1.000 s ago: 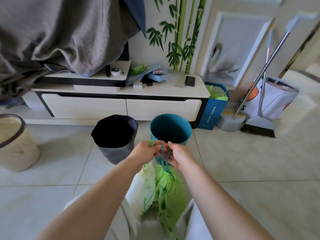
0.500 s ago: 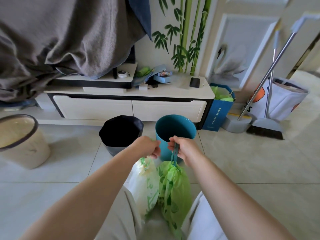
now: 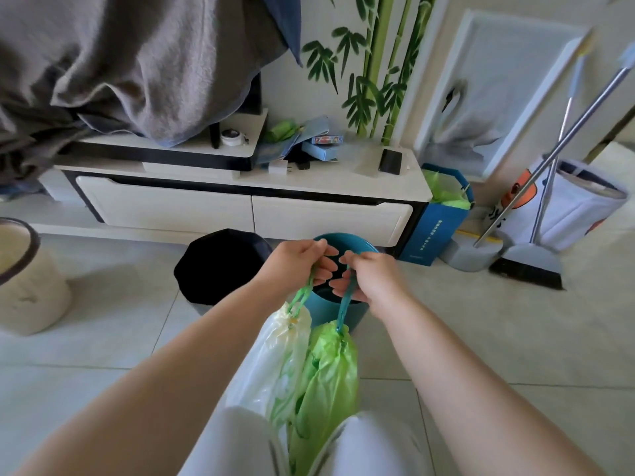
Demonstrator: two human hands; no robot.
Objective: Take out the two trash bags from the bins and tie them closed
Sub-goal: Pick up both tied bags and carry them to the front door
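Two tied trash bags hang between my knees. The white bag [image 3: 275, 359] dangles from a green drawstring gripped by my left hand [image 3: 299, 266]. The green bag [image 3: 330, 379] hangs from a teal drawstring held in my right hand [image 3: 367, 276]. Both bag necks are cinched. My hands are close together in front of the teal bin [image 3: 323, 309], which stands on the floor beside the black bin [image 3: 220, 266]. Both bins look unlined inside.
A white TV cabinet [image 3: 240, 207] with clutter runs behind the bins. A beige bin [image 3: 27, 280] sits at the left. A blue paper bag [image 3: 436, 221], a dustpan, a broom [image 3: 529, 266] and a printed white bag [image 3: 567, 204] stand at the right.
Both hands have risen, lifting the two bags higher by their drawstrings. My left hand, earlier at the green bag's string, now holds only the white bag's loop.
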